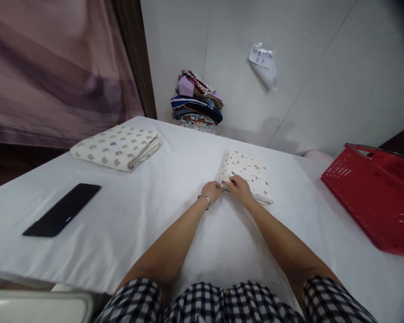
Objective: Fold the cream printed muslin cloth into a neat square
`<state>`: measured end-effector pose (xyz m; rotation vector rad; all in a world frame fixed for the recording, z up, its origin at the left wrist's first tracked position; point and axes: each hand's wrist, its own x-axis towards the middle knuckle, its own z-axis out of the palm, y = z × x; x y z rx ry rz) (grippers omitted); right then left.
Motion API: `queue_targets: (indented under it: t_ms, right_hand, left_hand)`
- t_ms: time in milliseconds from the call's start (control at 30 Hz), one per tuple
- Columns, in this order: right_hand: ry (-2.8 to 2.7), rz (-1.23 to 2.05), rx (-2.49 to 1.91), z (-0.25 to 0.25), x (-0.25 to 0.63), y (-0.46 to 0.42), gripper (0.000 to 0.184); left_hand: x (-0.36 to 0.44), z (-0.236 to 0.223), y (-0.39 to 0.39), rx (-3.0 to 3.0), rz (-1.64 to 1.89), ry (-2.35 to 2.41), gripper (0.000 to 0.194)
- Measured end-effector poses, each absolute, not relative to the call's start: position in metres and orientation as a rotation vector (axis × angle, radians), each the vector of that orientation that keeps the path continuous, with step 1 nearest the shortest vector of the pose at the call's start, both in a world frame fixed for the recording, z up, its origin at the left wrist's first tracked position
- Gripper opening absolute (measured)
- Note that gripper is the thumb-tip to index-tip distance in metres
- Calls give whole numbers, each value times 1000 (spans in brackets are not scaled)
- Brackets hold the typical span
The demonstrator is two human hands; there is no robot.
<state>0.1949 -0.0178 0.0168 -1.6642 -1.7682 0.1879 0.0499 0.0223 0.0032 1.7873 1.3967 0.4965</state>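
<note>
A folded white cloth (251, 172) with a small scattered print lies on the white-covered table in front of me. My left hand (212, 191), with a bracelet at its wrist, grips the near left corner of this cloth; its fingers are closed and partly hidden at the edge. Just beside it, my right hand (239, 188) pinches the same corner from above, thumb and fingers together. The two hands nearly meet there. Farther left rests another folded cloth (116, 146), white with grey mushroom-like shapes, touched by neither hand.
A black flat slab like a phone (63, 210) lies on the left of the white tablecloth (155, 215). At the right stands a red plastic basket (373, 193). Behind the table's far edge rises a stack of folded clothes (198, 103) against the wall, which bears a plastic-wrapped note (263, 65).
</note>
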Motion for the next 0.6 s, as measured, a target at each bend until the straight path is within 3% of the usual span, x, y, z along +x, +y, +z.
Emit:
queue_targets:
  t_ms: [133,367,500,600]
  right_hand:
    - [-1728,226,-1664,20,196,-19,18]
    - [-1734,216,-1676,22,195,-20,18]
    - [-1757,196,-1653,19,196,-19,17]
    - [-1764,179,-1647,18,197,-18,17]
  left_hand:
    - [51,-1,22,1840,521,1421,30]
    - [53,-1,21,1945,548,1421,13]
    - [53,1,19,1746,614,1394,9]
    - [55,3,19,1381,645,1305,23]
